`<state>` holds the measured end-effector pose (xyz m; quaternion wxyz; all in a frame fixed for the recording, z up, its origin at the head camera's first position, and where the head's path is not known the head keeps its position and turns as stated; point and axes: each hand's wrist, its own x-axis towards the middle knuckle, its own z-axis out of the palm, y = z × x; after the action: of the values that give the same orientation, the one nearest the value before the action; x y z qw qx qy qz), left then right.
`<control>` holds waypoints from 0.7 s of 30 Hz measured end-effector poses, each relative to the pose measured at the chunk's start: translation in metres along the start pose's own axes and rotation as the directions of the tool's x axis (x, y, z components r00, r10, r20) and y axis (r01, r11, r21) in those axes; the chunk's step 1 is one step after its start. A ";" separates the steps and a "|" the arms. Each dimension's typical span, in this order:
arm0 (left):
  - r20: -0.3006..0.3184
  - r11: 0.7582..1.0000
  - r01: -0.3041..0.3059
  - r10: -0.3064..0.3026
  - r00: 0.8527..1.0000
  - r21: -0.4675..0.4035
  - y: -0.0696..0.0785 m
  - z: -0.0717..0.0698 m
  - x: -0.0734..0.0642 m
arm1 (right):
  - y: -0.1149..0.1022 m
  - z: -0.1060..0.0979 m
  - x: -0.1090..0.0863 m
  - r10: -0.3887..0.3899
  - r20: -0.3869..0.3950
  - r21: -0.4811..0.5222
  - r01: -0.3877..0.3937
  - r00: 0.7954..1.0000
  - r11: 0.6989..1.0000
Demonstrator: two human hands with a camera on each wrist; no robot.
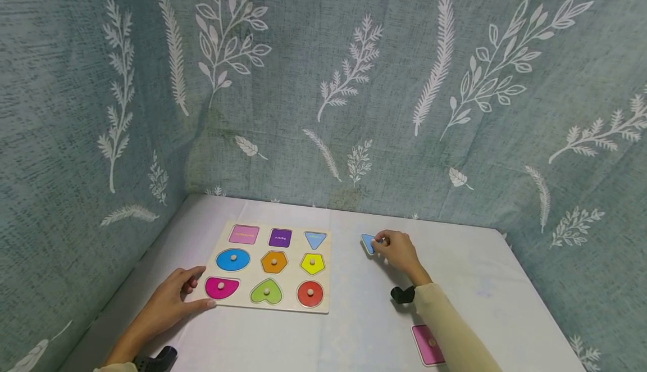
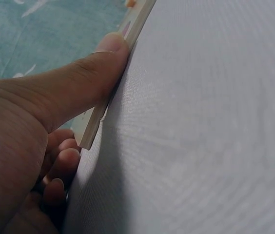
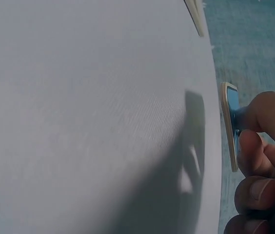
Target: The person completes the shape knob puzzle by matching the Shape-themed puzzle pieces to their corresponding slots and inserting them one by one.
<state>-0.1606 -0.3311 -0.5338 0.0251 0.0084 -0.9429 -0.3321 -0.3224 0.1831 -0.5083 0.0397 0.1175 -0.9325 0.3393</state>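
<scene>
**Blue triangle (image 1: pixel 367 242) held right of the puzzle board (image 1: pixel 290 276)**

Nearer than the board, to its right, lies a pink piece (image 1: pixel 425 350). The left hand (image 1: pixel 171 300) clasps the board's near-left corner; the right hand (image 1: pixel 401 252) pinches the triangle.

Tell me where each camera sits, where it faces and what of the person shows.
Head: worn on the head, facing forward and down at white cloth-covered table and teal leaf-patterned fabric; left hand, right hand and cream sleeves show.
Left wrist: on the wrist, looking along the edge of the pale wooden puzzle board; only the left hand shows.
Right wrist: on the wrist, looking across the table at the right hand pinching the blue triangular piece.
Head and right wrist share that hand and piece.
</scene>
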 end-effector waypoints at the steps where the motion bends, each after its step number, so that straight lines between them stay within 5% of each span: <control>1: 0.002 1.000 0.002 -0.002 1.000 -0.001 0.000 0.000 0.000 | -0.001 0.001 0.000 -0.006 -0.001 -0.001 0.006 1.000 1.000; 21: 0.004 1.000 0.003 -0.003 1.000 -0.002 0.001 0.000 0.002 | -0.025 0.015 0.008 -0.075 0.010 0.007 0.075 0.997 0.997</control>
<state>-0.1622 -0.3303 -0.5333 0.0225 0.0090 -0.9426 -0.3330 -0.3236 0.1533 -0.5035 0.0470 0.1543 -0.9264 0.3402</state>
